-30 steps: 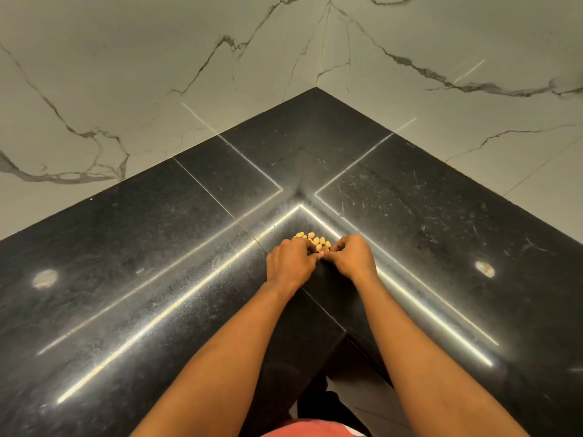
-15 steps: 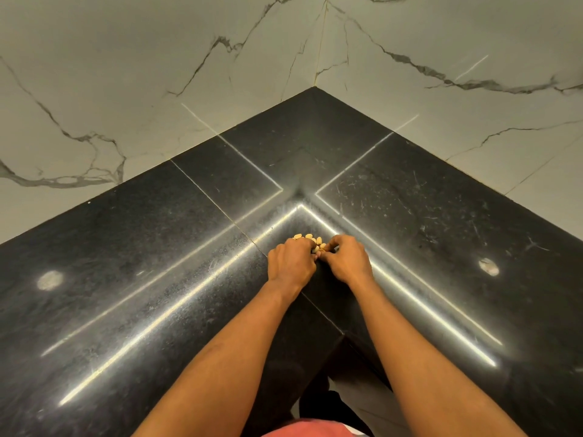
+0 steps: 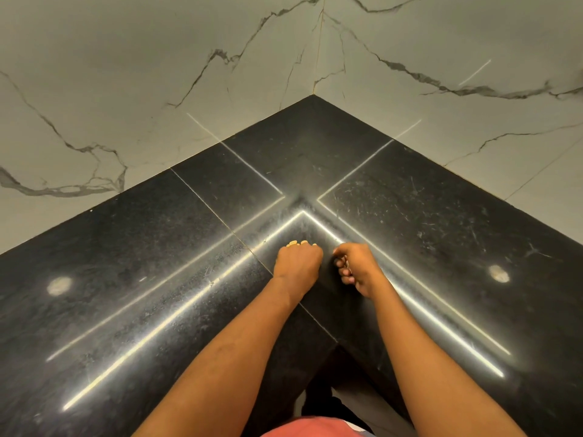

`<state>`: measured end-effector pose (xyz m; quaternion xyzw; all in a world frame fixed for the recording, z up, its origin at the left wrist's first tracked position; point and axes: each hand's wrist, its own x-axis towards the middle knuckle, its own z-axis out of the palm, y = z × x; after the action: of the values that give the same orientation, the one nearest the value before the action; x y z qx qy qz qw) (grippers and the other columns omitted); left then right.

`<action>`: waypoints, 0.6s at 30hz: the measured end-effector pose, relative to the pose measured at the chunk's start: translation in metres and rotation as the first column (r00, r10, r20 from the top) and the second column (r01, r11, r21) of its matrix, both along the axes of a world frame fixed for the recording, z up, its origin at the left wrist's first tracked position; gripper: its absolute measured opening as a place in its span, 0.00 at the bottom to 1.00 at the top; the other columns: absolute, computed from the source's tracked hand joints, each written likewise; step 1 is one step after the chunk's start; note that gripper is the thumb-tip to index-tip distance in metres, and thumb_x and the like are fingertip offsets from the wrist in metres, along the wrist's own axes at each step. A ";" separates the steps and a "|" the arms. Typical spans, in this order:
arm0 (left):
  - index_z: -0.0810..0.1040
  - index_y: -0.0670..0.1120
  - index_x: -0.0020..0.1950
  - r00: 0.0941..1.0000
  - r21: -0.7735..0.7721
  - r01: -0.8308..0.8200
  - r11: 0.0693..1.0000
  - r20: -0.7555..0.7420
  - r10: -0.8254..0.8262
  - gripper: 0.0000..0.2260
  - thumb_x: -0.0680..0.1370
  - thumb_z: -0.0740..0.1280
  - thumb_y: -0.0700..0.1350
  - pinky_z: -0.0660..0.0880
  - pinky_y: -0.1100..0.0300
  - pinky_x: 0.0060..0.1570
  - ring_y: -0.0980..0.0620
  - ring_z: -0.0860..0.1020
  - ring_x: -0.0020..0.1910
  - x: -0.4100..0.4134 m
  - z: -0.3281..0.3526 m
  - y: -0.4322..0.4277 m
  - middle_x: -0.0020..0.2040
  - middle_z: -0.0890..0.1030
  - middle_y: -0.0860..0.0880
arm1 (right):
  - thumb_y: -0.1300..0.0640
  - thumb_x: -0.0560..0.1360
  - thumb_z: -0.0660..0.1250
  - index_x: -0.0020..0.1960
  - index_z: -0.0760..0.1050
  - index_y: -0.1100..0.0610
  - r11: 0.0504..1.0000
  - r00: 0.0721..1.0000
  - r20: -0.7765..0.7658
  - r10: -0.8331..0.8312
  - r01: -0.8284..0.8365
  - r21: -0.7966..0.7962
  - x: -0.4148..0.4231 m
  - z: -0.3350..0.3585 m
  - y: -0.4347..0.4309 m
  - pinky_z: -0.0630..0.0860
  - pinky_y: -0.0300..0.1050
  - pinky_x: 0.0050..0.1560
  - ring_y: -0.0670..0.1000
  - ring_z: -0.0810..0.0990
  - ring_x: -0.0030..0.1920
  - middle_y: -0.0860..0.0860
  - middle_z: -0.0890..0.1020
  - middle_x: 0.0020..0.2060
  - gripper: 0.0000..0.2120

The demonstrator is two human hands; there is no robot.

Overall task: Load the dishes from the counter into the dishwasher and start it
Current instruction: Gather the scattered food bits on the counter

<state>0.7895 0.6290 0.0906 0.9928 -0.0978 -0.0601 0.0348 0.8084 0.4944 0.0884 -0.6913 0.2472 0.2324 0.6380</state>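
Several small yellow pieces (image 3: pixel 293 243), like nuts or seeds, lie on the black stone counter (image 3: pixel 157 279) near its inner corner. My left hand (image 3: pixel 296 263) rests over them with fingers curled down onto the pile, hiding most of it. My right hand (image 3: pixel 359 268) is a little to the right, apart from the pile, fingers curled with the thumb against them, pinching something small that barely shows. No dish or dishwasher shows in this view.
The counter is L-shaped and wraps a corner between two white marble walls (image 3: pixel 126 89). Bright light streaks reflect on the stone. Below the counter's inner edge lie dark floor (image 3: pixel 347 389) and my red shirt (image 3: pixel 309 428).
My right hand has drawn back from the pile, to the right and toward me, so the two hands no longer touch. My left hand now covers more of the yellow pieces.
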 end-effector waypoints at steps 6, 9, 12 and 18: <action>0.70 0.42 0.60 0.993 -0.116 -0.074 0.991 -0.096 0.063 0.13 0.83 0.57 0.50 0.67 0.53 0.40 0.40 0.80 0.50 -0.018 -0.006 0.008 0.51 0.81 0.43 | 0.64 0.72 0.57 0.39 0.68 0.58 0.995 0.999 -0.052 0.013 -0.008 0.096 0.001 0.003 -0.003 0.59 0.38 0.20 0.48 0.63 0.23 0.53 0.69 0.28 0.05; 0.68 0.44 0.58 0.985 -0.249 -0.152 0.956 -0.115 0.127 0.11 0.82 0.55 0.50 0.68 0.51 0.39 0.40 0.79 0.46 -0.031 -0.011 0.014 0.46 0.81 0.44 | 0.60 0.74 0.59 0.37 0.69 0.58 0.994 0.998 -0.054 0.044 -0.038 0.102 0.003 0.003 -0.004 0.61 0.38 0.22 0.48 0.65 0.24 0.53 0.70 0.27 0.07; 0.70 0.48 0.46 0.913 -0.568 -0.400 0.719 -0.311 0.262 0.08 0.81 0.57 0.49 0.67 0.53 0.36 0.48 0.74 0.38 -0.037 -0.010 0.022 0.38 0.76 0.49 | 0.51 0.78 0.65 0.35 0.69 0.56 0.987 0.987 0.038 0.156 -0.155 -0.034 0.003 0.002 -0.002 0.62 0.38 0.23 0.48 0.66 0.24 0.51 0.71 0.27 0.16; 0.62 0.50 0.32 0.621 -0.607 -0.689 -0.396 -0.776 0.108 0.18 0.82 0.60 0.47 0.56 0.64 0.19 0.57 0.55 0.20 -0.044 0.005 0.034 0.24 0.59 0.53 | 0.55 0.80 0.64 0.44 0.75 0.53 0.893 0.920 0.221 0.323 -0.219 -0.394 0.006 -0.006 0.006 0.67 0.41 0.31 0.49 0.73 0.31 0.52 0.77 0.35 0.06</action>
<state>0.7458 0.6633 0.0955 0.5101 0.2979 -0.1399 0.7947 0.8140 0.5001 0.0822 -0.8504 0.0931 0.1702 0.4891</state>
